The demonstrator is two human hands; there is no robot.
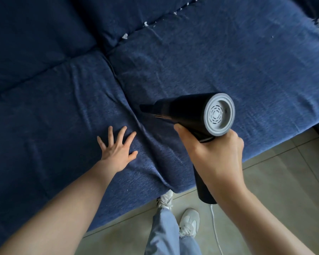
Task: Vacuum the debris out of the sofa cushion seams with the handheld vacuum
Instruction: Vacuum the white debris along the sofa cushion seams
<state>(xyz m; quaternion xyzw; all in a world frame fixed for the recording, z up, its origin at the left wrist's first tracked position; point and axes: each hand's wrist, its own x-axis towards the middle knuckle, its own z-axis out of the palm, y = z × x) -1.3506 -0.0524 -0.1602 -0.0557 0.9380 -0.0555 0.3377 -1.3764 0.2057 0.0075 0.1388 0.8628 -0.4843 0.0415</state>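
The right hand [215, 155] grips the handheld vacuum [190, 115], nozzle aimed down at the seam [129, 107] between seat cushions. The left hand [116, 148], fingers spread flat, presses the cushion, probably to open the seam. White debris [145, 24] sits farther back.

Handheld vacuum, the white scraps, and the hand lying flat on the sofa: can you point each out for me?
handheld vacuum [188, 111], head view, on its dark barrel.
white scraps [125, 36], head view, on one scrap in the back seam.
left hand [116, 150], head view, on the back of the hand.
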